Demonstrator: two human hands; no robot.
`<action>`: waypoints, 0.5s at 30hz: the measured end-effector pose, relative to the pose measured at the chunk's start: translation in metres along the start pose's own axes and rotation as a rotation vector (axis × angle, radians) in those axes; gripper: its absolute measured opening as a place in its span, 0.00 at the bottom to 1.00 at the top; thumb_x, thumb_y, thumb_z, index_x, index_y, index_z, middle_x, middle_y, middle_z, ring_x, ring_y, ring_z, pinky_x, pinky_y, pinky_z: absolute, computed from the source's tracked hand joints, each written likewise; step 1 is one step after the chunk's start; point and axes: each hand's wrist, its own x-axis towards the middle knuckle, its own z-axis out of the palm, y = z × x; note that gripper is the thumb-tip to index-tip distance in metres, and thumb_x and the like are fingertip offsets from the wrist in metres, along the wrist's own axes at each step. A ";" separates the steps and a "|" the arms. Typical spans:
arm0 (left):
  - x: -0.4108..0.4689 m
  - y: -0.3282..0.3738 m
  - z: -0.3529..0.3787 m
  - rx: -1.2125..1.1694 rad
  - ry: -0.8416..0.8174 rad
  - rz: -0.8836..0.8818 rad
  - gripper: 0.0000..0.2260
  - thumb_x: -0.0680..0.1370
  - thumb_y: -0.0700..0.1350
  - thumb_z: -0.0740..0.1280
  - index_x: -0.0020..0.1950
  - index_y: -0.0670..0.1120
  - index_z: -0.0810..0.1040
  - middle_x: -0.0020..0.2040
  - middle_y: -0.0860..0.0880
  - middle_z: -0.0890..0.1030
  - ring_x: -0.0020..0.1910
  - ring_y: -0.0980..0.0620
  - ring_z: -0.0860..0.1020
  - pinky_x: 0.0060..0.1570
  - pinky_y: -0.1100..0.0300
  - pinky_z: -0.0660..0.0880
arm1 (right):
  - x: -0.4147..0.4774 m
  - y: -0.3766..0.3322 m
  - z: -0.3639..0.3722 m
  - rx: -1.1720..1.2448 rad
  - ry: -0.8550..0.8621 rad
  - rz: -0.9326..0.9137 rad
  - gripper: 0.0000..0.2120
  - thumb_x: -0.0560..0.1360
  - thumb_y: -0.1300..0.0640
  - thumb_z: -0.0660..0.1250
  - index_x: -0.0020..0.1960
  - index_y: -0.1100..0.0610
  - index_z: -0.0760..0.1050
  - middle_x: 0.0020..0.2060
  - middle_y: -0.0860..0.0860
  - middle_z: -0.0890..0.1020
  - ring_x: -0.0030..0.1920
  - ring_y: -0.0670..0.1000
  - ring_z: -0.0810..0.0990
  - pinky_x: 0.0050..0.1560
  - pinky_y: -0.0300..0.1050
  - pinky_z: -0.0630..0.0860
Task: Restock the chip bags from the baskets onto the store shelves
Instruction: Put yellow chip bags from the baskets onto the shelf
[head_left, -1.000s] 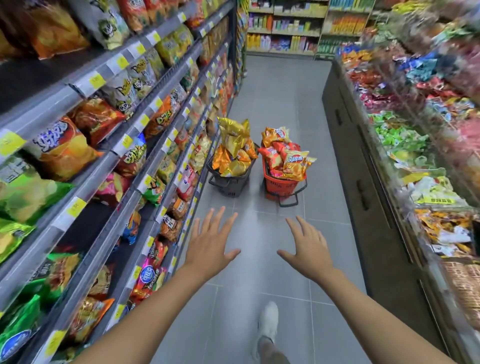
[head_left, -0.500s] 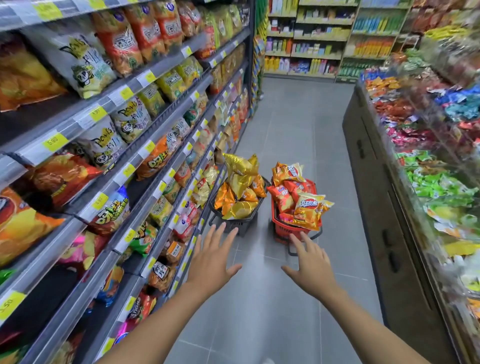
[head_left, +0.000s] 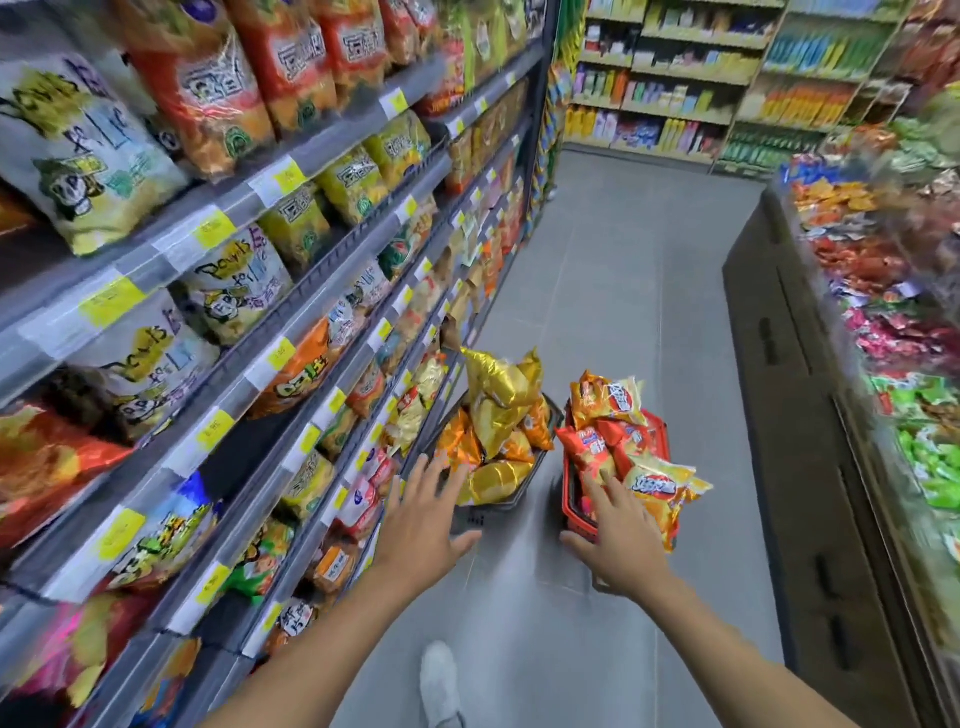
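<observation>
Grey tile floor (head_left: 519, 623): one white shoe (head_left: 439, 675) on it, nearest the camera, well short of the red basket (head_left: 573, 512).

Left hand (head_left: 423, 519): empty, fingers straight and spread, left of the red basket and just short of the black basket (head_left: 491, 512) standing beside it.

Right hand (head_left: 621, 530): empty, fingers splayed, over the red basket's near rim. Contact with the bags cannot be told.

Stock: orange and yellow chip bags (head_left: 657, 488) heaped above the red basket's rim. Gold bags (head_left: 498, 395) piled in its black neighbour.

Shelves (head_left: 337, 143): left of the red basket, running past it down the aisle, mostly full.

Handling note: take one top bag by its crimped edge, lightly, so the heap does not slide and the chips stay whole.
</observation>
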 end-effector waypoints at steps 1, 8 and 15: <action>0.019 -0.007 -0.004 -0.013 -0.011 -0.005 0.42 0.80 0.67 0.65 0.86 0.57 0.45 0.86 0.49 0.43 0.85 0.45 0.41 0.82 0.38 0.47 | 0.017 -0.004 -0.003 -0.002 -0.010 0.005 0.44 0.75 0.33 0.67 0.83 0.47 0.53 0.82 0.51 0.57 0.79 0.57 0.60 0.75 0.57 0.64; 0.128 -0.037 -0.033 0.013 -0.065 0.021 0.42 0.80 0.67 0.64 0.85 0.57 0.42 0.86 0.49 0.42 0.85 0.45 0.41 0.82 0.39 0.46 | 0.122 -0.021 -0.022 -0.013 -0.019 0.017 0.45 0.73 0.32 0.66 0.83 0.44 0.52 0.82 0.52 0.58 0.79 0.57 0.60 0.76 0.57 0.64; 0.216 -0.047 -0.030 0.004 -0.115 0.003 0.42 0.80 0.68 0.62 0.85 0.58 0.42 0.86 0.49 0.42 0.85 0.45 0.42 0.81 0.39 0.49 | 0.214 -0.018 -0.033 0.009 -0.046 0.010 0.43 0.75 0.32 0.66 0.83 0.47 0.53 0.82 0.53 0.55 0.80 0.57 0.58 0.77 0.59 0.63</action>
